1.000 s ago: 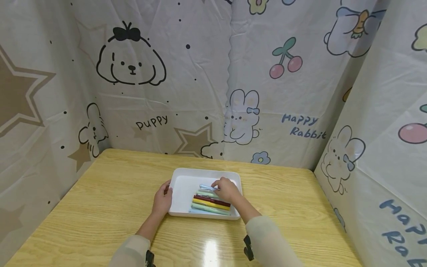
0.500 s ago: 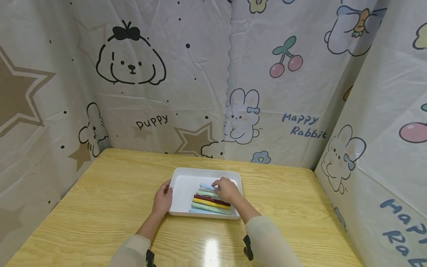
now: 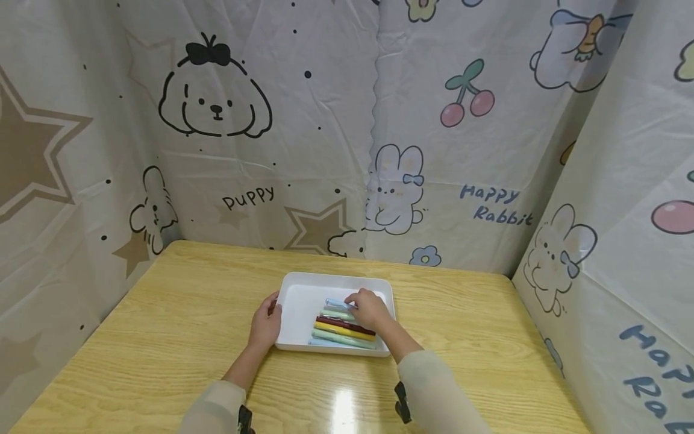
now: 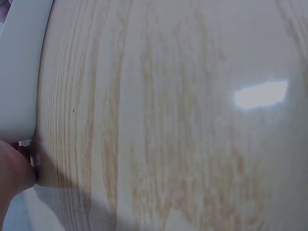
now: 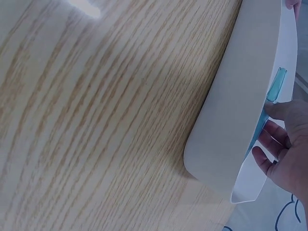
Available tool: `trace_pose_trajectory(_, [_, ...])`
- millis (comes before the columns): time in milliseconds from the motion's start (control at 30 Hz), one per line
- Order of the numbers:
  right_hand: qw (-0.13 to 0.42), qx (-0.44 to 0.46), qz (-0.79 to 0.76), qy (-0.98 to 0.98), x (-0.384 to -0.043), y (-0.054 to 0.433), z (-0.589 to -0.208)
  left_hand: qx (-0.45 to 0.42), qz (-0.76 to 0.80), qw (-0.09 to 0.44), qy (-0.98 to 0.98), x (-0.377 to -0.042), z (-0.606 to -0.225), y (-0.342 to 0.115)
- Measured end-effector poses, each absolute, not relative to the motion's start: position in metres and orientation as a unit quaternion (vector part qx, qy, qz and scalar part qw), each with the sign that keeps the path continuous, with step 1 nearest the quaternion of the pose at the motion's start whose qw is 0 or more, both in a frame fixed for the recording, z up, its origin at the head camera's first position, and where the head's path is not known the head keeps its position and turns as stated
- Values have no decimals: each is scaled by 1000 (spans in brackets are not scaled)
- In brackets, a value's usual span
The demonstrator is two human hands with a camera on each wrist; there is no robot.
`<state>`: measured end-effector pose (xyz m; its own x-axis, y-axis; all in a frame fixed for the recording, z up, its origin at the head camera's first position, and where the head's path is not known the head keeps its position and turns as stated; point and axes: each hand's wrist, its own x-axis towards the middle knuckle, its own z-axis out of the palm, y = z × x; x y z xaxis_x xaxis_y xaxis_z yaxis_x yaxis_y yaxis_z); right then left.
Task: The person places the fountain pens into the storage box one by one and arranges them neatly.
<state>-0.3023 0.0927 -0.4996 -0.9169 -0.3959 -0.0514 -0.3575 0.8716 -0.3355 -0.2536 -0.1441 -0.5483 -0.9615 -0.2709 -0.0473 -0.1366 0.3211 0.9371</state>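
Note:
A white tray (image 3: 295, 313) holds a row of capped pens in its right half. My left hand (image 3: 264, 327) grips the tray's left side; in the left wrist view its fingers (image 4: 17, 166) sit against the tray's corner. At the far end of the row, my right hand (image 3: 373, 310) pinches a light blue pen (image 3: 334, 302), seen between thumb and fingers in the right wrist view. Nearer lie a pale green pen (image 3: 332, 314), a dark red pen (image 3: 341, 325), a yellow pen (image 3: 336, 330), another green pen (image 3: 341, 339) and a light blue one (image 3: 322, 343) by the front wall.
The tray stands on a wooden table (image 3: 190, 313), with a bright reflection (image 3: 343, 410) near the front. Printed curtains (image 3: 325, 120) enclose the table at the back and both sides.
Both hands and the pens stay in place on the tray. Only a very slight shift of the whole head view shows.

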Motion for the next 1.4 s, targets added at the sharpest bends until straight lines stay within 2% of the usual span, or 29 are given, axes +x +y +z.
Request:
trace_pose_trajectory(367, [84, -166, -178, 966, -301, 93, -503, 123, -569, 58, -811, -254, -548, -144])
trace_pose_trajectory(1400, [76, -166, -174, 967, -299, 88, -506, 126, -572, 59, -808, -254, -548, -144])
